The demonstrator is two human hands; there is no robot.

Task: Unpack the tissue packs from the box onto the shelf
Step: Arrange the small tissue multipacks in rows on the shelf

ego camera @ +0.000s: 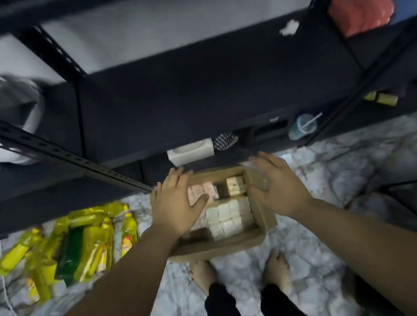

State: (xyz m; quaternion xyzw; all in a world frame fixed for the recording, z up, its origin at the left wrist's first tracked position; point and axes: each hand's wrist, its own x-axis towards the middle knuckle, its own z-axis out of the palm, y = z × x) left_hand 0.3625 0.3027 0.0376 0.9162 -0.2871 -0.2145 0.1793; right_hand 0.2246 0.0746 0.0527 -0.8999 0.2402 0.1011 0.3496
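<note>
Hands: left hand (179, 204) and right hand (273, 186) both spread wide with straight fingers, holding nothing, poised over the cardboard box (240, 241). Box: open-topped, on the marble-patterned floor (338, 174) before the dark shelf (206, 91). Contents: tissue packs (227, 215), pale blocks in tight rows, with a gap at the far end. Handling, judged: light, soft, compressible, film-wrapped and probably slick; take each by its opposite sides, squeezing gently. Adjacent: yellow packets (80, 245) at left.

Both hands, left hand (175, 205) and right hand (277, 188), hover flat-fingered over the open box (240, 241) of tissue packs (226, 217) on the floor (337, 166).
</note>
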